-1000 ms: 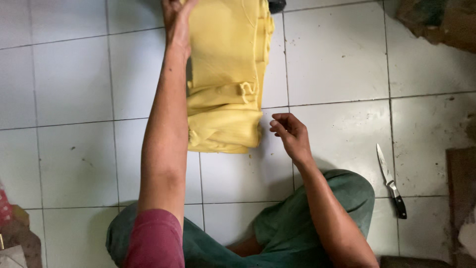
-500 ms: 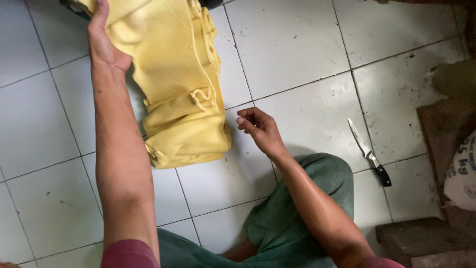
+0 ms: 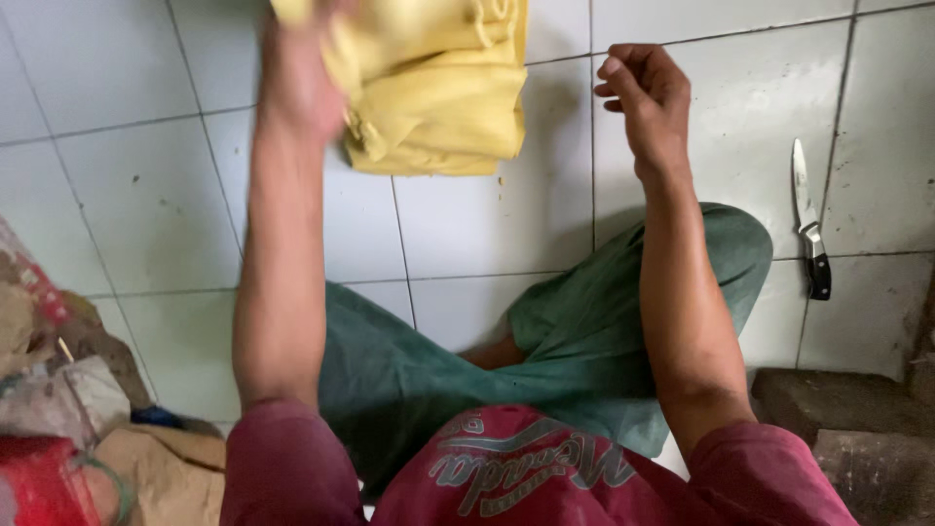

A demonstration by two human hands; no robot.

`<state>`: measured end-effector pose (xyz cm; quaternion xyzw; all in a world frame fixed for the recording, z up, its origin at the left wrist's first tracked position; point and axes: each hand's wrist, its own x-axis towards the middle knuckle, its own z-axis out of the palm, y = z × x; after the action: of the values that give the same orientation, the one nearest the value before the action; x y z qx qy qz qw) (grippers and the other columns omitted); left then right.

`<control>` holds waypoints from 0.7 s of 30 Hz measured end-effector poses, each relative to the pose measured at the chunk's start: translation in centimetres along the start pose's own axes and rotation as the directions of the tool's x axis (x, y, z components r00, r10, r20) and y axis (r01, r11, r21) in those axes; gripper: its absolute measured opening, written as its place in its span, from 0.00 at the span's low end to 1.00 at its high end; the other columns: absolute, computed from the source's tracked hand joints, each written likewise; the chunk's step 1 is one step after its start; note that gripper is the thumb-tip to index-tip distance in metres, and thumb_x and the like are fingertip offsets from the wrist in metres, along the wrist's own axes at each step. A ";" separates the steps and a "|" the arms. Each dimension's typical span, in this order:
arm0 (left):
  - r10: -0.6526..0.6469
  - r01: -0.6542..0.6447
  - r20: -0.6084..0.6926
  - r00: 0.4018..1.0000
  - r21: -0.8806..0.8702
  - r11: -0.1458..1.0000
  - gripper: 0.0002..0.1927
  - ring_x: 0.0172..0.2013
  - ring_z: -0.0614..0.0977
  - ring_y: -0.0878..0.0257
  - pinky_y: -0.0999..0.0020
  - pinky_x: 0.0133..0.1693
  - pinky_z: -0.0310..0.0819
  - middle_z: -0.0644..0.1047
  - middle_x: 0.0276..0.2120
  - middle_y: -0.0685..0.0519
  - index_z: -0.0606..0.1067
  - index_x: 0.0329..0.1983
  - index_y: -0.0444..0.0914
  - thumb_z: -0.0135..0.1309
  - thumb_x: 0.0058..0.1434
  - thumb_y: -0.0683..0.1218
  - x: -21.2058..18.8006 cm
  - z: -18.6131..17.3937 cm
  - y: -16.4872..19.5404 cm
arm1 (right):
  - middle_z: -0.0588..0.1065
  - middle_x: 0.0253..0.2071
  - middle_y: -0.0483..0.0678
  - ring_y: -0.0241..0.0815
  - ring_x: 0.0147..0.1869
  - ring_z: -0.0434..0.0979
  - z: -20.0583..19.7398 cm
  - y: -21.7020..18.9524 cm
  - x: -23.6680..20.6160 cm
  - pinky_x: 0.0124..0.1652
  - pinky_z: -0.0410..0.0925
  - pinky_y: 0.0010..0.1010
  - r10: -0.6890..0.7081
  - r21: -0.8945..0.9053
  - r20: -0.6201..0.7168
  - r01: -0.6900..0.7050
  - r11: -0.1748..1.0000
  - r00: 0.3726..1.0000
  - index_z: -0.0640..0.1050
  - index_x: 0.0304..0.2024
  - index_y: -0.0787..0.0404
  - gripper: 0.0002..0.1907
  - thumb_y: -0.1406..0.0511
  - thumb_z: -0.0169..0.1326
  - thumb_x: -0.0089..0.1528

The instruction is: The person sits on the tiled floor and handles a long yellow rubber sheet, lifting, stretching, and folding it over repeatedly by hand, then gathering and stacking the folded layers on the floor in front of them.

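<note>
Yellow cloth (image 3: 438,93): folded bundle, several layers, flat on white tiled floor (image 3: 487,224) at far edge of view, top cut off by frame. Left hand (image 3: 297,83): blurred, lies over near-left corner of cloth, touching it; whether fingers clench fabric or just press on it, cannot tell. Right hand (image 3: 648,97): raised above floor just right of cloth, not touching it, fingers loosely curled, holding nothing. Knife (image 3: 808,229): bare blade, dark handle, on floor well to the right, apart from both hands, blade tip pointing to far edge. Person seated on floor, green trousers (image 3: 565,341), legs folded, red shirt (image 3: 506,468) at near edge. Near-left corner of floor: heap of sacks and bags (image 3: 68,409), brownish w/ one red item. Near-right corner: dark stone blocks (image 3: 857,429), stacked against floor edge.
</note>
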<state>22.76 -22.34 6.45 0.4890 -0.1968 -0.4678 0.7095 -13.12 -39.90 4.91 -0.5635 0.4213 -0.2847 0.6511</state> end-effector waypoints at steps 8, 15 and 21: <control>-0.512 0.505 0.058 0.857 -0.296 0.811 0.23 0.48 0.79 0.55 0.59 0.48 0.74 0.79 0.49 0.48 0.70 0.65 0.31 0.61 0.68 0.34 -31.3 -5.2 -10.6 | 0.79 0.37 0.47 0.36 0.41 0.77 0.5 -1.3 -1.9 0.43 0.71 0.30 -0.042 -0.318 0.188 0.101 0.942 0.981 0.79 0.47 0.65 0.12 0.61 0.57 0.70; -0.525 0.584 -0.257 0.811 0.317 0.747 0.24 0.46 0.79 0.65 0.68 0.47 0.73 0.81 0.48 0.54 0.73 0.61 0.35 0.63 0.61 0.43 -30.7 -1.8 -10.1 | 0.84 0.32 0.49 0.43 0.38 0.82 2.1 1.4 -3.2 0.44 0.73 0.37 0.676 -0.856 0.491 0.159 0.492 0.550 0.86 0.37 0.61 0.14 0.59 0.54 0.62; 0.049 0.196 -0.584 0.810 0.348 0.917 0.18 0.51 0.80 0.63 0.68 0.55 0.74 0.78 0.49 0.51 0.72 0.56 0.35 0.60 0.65 0.45 -31.2 -4.1 -12.0 | 0.79 0.45 0.50 0.46 0.46 0.79 3.9 2.4 -1.5 0.47 0.72 0.38 -0.089 -0.430 0.521 0.352 0.831 0.849 0.79 0.51 0.61 0.16 0.59 0.56 0.66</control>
<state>4.97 5.47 -0.38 0.7475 -0.0406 -0.2743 0.6036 -10.75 -36.24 2.92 -0.8140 0.2365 -0.0898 0.5229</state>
